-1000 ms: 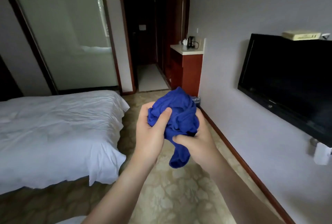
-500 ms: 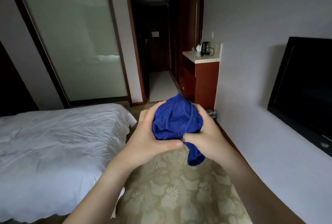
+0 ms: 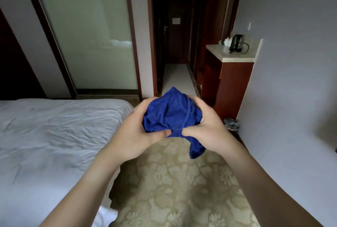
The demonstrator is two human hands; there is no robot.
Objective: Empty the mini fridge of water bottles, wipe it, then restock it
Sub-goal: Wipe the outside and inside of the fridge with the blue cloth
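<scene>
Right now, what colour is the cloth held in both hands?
Deep blue cloth, plain, bunched up; the head view shows it clearly.

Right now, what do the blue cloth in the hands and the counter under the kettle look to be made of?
Blue cloth: soft matte textile, perhaps terry or microfibre; it bunches in folds, and a corner hangs limp. Counter: pale smooth top, possibly stone or laminate, on reddish-brown, slightly glossy wood or wood-look panels. Kettle: dark, probably plastic; too small to tell.
</scene>
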